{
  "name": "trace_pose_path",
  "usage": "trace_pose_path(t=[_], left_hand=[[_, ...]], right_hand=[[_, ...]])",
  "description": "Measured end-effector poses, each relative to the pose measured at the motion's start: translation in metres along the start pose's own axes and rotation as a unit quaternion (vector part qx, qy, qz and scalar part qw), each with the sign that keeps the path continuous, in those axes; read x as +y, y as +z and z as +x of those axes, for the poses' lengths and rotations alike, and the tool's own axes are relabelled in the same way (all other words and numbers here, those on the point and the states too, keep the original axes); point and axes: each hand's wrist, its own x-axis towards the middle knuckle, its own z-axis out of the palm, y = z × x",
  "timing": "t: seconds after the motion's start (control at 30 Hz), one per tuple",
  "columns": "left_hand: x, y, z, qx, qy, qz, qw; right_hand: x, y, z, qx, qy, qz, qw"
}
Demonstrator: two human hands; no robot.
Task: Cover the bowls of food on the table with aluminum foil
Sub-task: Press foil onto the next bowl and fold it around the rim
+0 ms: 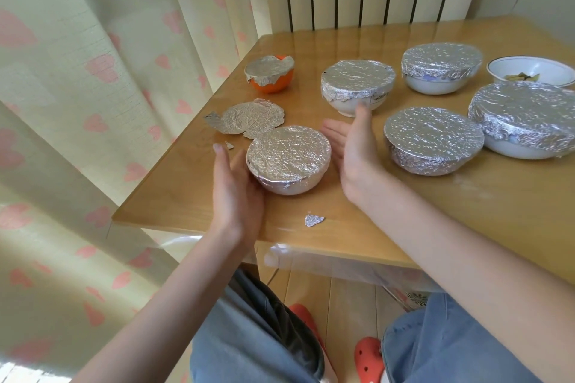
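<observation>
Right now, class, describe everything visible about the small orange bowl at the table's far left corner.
The orange bowl is small, round and glossy, standing upright on the wooden table near its far left corner. Crinkled foil covers its mouth loosely, leaving some orange rim exposed at the back. No hand touches it; it stands apart from the other bowls.

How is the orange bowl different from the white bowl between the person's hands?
The orange bowl sits at the table's far left corner, untouched; the white bowl sits near the front edge, with the left hand against its side. The orange bowl's foil leaves part of its rim showing; the white bowl's foil covers its whole top. Both stand upright, topped with crinkled foil.
</observation>
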Motion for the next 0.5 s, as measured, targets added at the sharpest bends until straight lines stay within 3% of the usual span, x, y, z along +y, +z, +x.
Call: trace_pose_path(t=[0.1, 0.27, 0.5], left_hand=[[-0.004, 0.007, -0.002, -0.023, 0.000, -0.010, 1.000], [-0.002, 0.015, 0.002, -0.081, -0.002, -0.014, 0.997], [0.003, -0.001, 0.011, -0.120, 0.027, 0.142, 0.982]], right_hand=[[0.013, 0.014, -0.010, -0.027, 0.015, 0.013, 0.999], [0.007, 0.020, -0.008, 0.034, -0.011, -0.009, 0.999], [-0.003, 0.002, -0.005, -0.009, -0.029, -0.023, 0.999]])
